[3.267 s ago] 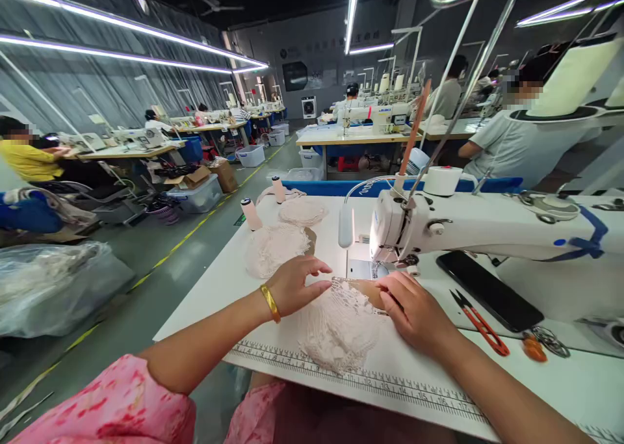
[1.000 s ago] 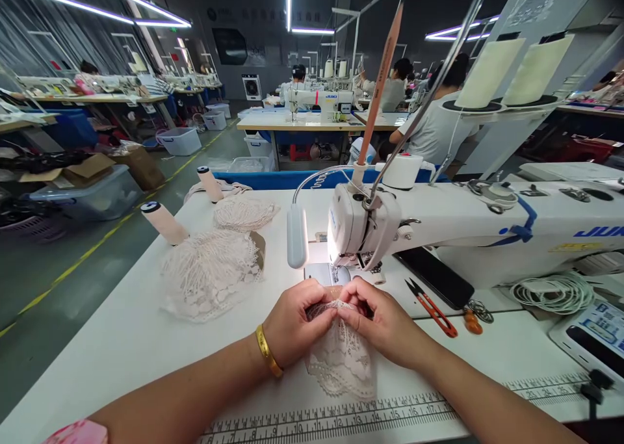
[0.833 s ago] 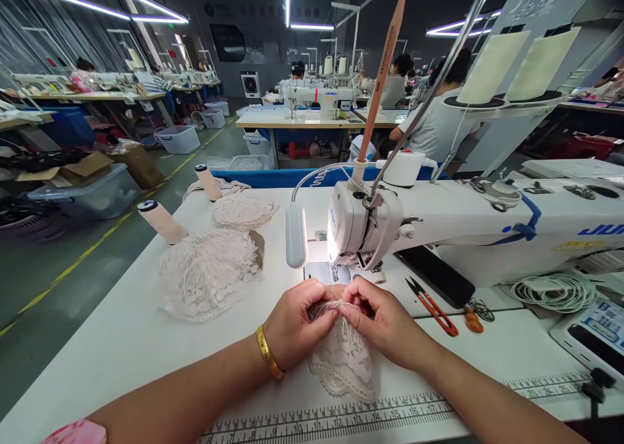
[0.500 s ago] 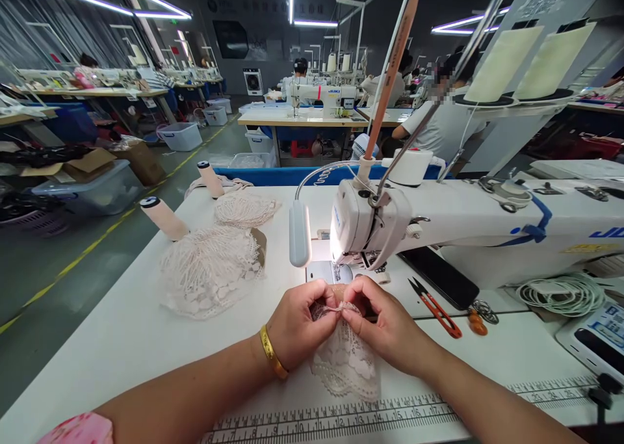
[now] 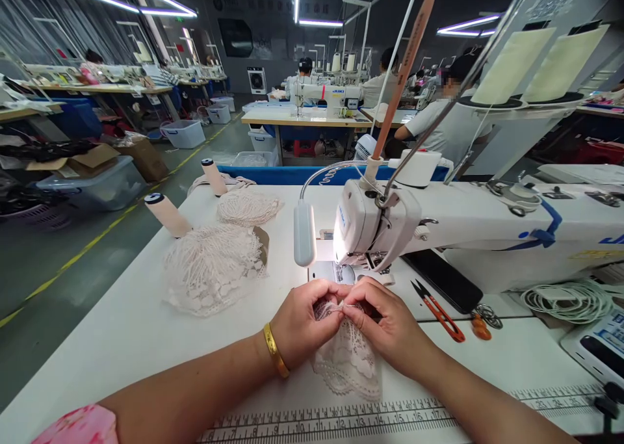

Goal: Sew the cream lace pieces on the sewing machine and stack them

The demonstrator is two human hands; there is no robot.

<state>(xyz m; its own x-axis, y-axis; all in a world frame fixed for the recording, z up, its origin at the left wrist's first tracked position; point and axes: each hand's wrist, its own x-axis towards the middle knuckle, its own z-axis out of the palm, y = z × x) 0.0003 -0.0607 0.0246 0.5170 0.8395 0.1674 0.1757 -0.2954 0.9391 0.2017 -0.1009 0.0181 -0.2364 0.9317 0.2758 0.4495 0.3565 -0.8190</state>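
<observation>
A piece of pale pink lace (image 5: 347, 359) hangs from the fingers of both my hands, its scalloped edge resting on the white table. My left hand (image 5: 306, 314), with a gold bangle at the wrist, pinches the gathered top edge of the lace. Right beside it, fingertips nearly meeting, my right hand (image 5: 385, 320) pinches the same edge. Both are just in front of the sewing machine's needle area (image 5: 341, 272), under its lit head (image 5: 363, 223). What lies between the fingertips is partly hidden.
Two lace piles (image 5: 212, 268) lie at the left, near two thread cones (image 5: 168, 215). Right of my hands are orange thread snips (image 5: 439, 311), a black phone (image 5: 446, 281) and a coiled white cable (image 5: 560, 301). A lamp (image 5: 305, 233) stands by the machine. A ruler strip (image 5: 322, 424) marks the front edge.
My fingers have drawn closer together on the lace edge, and the left fingertips now overlap more with the right. The whole view has shifted slightly.
</observation>
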